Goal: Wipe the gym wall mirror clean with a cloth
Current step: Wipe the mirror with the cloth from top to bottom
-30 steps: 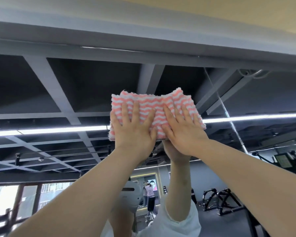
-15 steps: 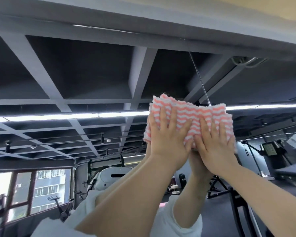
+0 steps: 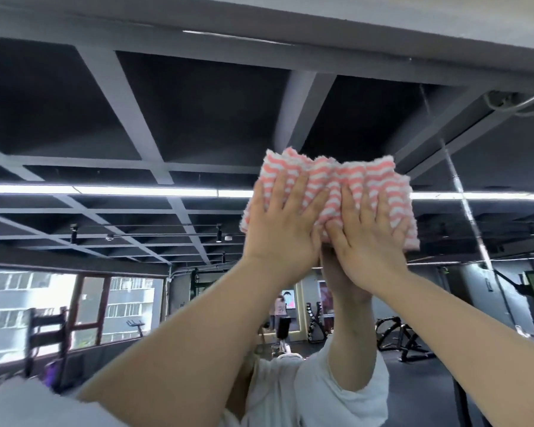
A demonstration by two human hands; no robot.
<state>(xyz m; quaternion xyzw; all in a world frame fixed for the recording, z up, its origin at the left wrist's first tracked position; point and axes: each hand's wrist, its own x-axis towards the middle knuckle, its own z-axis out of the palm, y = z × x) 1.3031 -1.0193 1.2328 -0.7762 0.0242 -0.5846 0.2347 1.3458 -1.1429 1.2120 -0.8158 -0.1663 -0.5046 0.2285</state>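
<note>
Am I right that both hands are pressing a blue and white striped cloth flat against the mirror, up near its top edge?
Not quite: the head view shows the cloth is pink and white striped. The rest holds: the left hand and right hand press it flat on the mirror near the top edge.

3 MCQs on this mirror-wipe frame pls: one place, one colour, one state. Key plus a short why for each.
1. Where is the cloth?
A. high on the mirror, near its top edge
B. draped over a forearm
C. on the floor

2. What colours is the cloth?
A. solid blue
B. pink and white stripes
C. green and yellow checks

3. How do the hands meet the cloth?
A. one hand holds it while the other hangs down
B. both fists bunch it into a ball
C. left hand and right hand press it flat side by side, fingers straight

Key: 1 A, the cloth sits just below the mirror's upper frame with arms raised. 2 B, wavy pink and white bands show above the fingers. 3 C, both palms lie on the cloth with fingers spread and extended.
</note>
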